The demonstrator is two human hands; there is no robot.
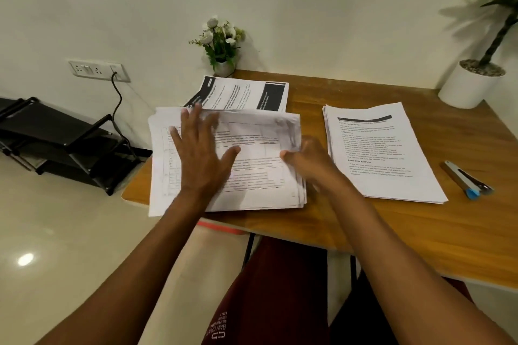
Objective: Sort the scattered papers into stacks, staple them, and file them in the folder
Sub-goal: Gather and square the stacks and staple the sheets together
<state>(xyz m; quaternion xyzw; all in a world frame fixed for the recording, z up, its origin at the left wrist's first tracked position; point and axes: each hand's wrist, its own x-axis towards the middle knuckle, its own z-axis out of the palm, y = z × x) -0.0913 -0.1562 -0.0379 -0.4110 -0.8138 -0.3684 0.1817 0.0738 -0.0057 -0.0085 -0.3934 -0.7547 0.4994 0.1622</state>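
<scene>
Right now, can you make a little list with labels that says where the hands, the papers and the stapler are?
left hand: flat on the middle stack, pressing it
right hand: grips the middle stack's right edge, thumb on top
middle stack: untidy, at the table's left end, hanging a bit over the edge
right stack: neat, no hand on it
back papers: black bands, behind the middle stack
stapler: on the table, right of the right stack, untouched
flowers: small pot at the table's back edge
</scene>
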